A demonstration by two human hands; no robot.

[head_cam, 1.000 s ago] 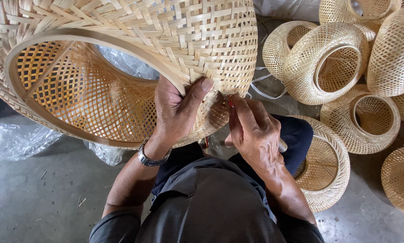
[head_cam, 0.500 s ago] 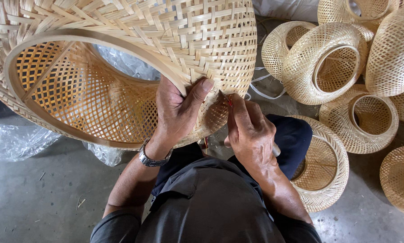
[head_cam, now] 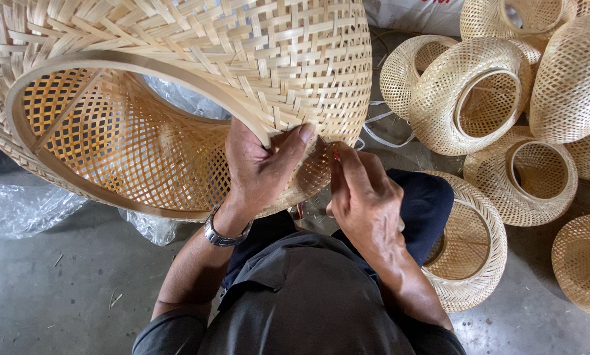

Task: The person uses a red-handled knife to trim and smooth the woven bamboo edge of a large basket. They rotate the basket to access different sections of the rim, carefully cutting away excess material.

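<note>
Item in hand: large woven bamboo basket point(head_cam: 176, 85), tipped on its side over my lap, open mouth facing left, hoop rim point(head_cam: 111, 66) toward me. My left hand point(head_cam: 259, 167) is closed on the lower rim, thumb pressed on the outer weave. My right hand point(head_cam: 361, 194) is pinched shut just beside it on something thin and reddish, too small to identify. Step, as I judge it: finishing the weave at the rim edge; the next move calls for a steady grip and fine fingertip control. Clearances: a small woven basket point(head_cam: 466, 243) touches my right knee, more baskets point(head_cam: 479, 98) crowd the right; clear plastic sheet point(head_cam: 25, 210) on the concrete floor point(head_cam: 58, 296) at left.
</note>
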